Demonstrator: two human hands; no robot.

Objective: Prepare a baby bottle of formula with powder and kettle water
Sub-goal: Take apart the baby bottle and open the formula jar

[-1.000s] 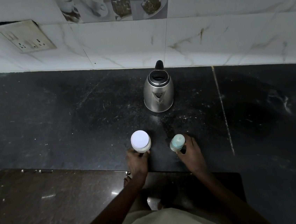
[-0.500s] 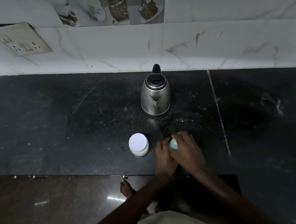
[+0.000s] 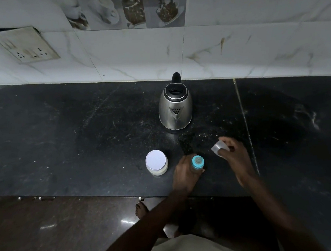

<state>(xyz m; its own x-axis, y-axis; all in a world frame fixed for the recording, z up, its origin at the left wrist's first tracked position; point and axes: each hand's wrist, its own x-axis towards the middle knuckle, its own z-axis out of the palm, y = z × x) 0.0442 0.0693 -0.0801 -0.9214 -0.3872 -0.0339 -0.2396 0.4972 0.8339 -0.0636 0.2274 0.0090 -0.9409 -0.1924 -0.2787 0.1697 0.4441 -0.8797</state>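
A baby bottle point(image 3: 197, 162) with a teal collar and teat stands near the counter's front edge. My left hand point(image 3: 185, 174) grips its body from the left. To its right, my right hand point(image 3: 234, 157) holds the bottle's clear cap point(image 3: 218, 147), lifted clear of the bottle. A white-lidded powder jar point(image 3: 156, 162) stands to the left of the bottle, untouched. Behind them, close to the wall, stands a steel kettle point(image 3: 175, 106) with a black lid and handle, spout facing me.
The dark stone counter point(image 3: 59, 136) runs wide on both sides, with a seam point(image 3: 246, 125) right of the kettle. A socket plate point(image 3: 25, 45) sits on the tiled wall at the back left. Below the front edge are the floor and my foot point(image 3: 141, 208).
My left hand left the powder jar and took hold of the bottle. My right hand pulled the clear cap off the bottle and moved it to the right.
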